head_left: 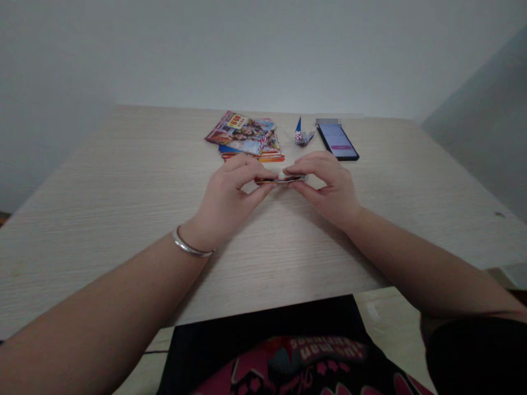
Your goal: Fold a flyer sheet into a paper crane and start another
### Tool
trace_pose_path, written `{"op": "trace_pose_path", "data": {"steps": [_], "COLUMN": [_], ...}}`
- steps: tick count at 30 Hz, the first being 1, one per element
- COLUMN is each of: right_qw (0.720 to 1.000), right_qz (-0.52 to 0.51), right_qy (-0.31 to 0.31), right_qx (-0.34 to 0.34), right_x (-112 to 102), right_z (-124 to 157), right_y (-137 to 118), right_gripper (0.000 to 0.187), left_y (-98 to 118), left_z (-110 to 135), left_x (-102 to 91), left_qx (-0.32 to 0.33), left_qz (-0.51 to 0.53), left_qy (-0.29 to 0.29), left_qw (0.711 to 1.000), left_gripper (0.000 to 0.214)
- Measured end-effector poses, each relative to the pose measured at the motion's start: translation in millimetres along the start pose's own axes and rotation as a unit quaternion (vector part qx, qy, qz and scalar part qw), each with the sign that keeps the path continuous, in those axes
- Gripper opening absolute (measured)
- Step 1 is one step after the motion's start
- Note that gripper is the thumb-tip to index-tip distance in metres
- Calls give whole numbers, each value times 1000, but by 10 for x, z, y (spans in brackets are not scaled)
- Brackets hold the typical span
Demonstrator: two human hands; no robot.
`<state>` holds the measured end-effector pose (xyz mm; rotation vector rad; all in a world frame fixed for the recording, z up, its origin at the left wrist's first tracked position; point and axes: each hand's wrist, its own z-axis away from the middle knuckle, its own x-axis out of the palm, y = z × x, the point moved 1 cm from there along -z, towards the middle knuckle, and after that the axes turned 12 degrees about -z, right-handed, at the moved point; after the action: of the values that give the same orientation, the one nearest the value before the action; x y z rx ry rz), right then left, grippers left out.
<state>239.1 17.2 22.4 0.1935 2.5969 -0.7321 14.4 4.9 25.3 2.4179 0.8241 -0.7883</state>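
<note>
Flat little bit of paper pinched by 2 hands, with a paper pile and a phone behind it

Starting from the left: a pale wood-grain table [82,219] is taken up by just a handful of stuff. A silver bangle [186,247] is worn on the left wrist. With the left hand [228,189], the left end of a flat, folded-looking piece of paper [282,180] is gripped between thumb and fingers.

Behind that hand, a pile of printed sheets [242,131] can be seen, kinda messy, with the top sheet set askew and blue, red and orange edges exposed below.

Next comes the paper piece itself: it's held near the middle of the table, in front of the pile, and is seen almost edge-on, so its full shape can't be made out. Farther back, a small folded paper figure [303,136] with a pointy blue tip is seen standing.

The paper's right end is pinched by the right hand [331,184], same thumb-and-fingers grip. Beyond that hand, a phone [340,144] has been left lying face up, screen lit, just beside the figure.
</note>
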Motion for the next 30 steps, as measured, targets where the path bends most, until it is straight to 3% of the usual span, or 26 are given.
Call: {"op": "trace_pose_path", "data": {"steps": [4,12,17,30], "right_qw": [999,999,997,997], "right_qz": [-33,-50,-51,-6], "right_qy": [29,13,33,-7], "right_qx": [14,-7,44,-72], "right_x": [-1,9,13,29], "right_z": [21,-5,14,-44], "right_y": [-19,-26,-43,-131], "right_gripper": [16,7,9,5], "left_y": [-14,18,-9,49], "left_z": [2,-13,-1,-58], "left_x": [5,-20,-10,-40], "left_qx": [20,69,53,113], "left_qz": [-6,-47,-47,-106], "left_qy": [20,8,26,24], "left_qw": [1000,997,997,988], "left_gripper": [9,9,10,17]}}
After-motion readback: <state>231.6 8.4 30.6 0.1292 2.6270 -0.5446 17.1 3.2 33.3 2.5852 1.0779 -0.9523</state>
